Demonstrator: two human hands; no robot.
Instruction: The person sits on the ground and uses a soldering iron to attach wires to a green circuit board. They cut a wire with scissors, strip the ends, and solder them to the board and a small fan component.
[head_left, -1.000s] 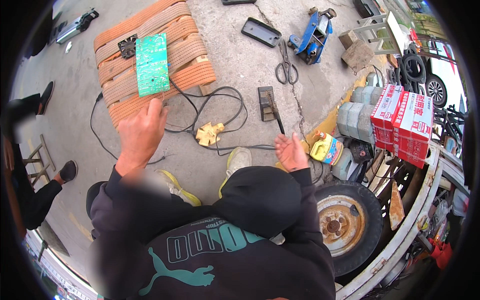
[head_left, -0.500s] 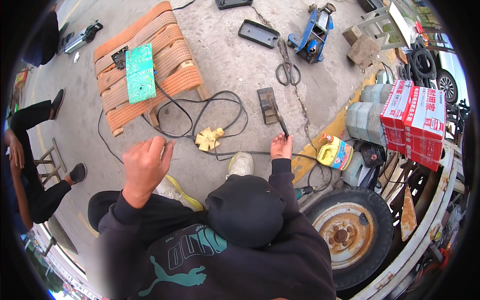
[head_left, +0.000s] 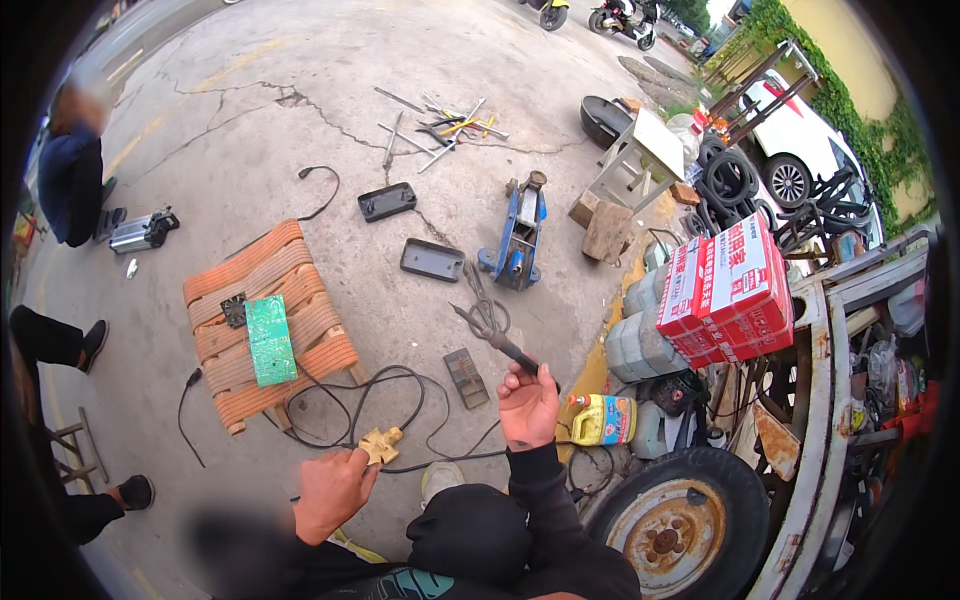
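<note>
My right hand [head_left: 528, 408] is closed around the dark handle of what looks like a soldering iron [head_left: 512, 346]. Its tip points away to the far left, in front of a pair of scissors [head_left: 487, 312]. My left hand [head_left: 335, 488] is closed, fingers curled, beside a yellow socket block [head_left: 381, 444] on the ground; whether they touch I cannot tell, and what the fingers hold is hidden. A small dark open case [head_left: 465, 379] lies between the hands. On the orange webbed stool [head_left: 325, 322] rests a green circuit board [head_left: 268, 345] with a small black fan [head_left: 233, 310].
Black cable [head_left: 420, 395] loops across the concrete. Beyond lie two black case halves [head_left: 432, 260], a blue floor jack [head_left: 517, 230] and scattered tools [head_left: 440, 130]. Rightward are a yellow jug [head_left: 603, 420], red-white boxes [head_left: 725, 290] and a rusty wheel [head_left: 675, 535]. A person [head_left: 75, 165] is at left.
The view has tilted up, showing more ground and vehicles. My right hand has lifted the iron from the small case. My left hand has come down by the socket block.
</note>
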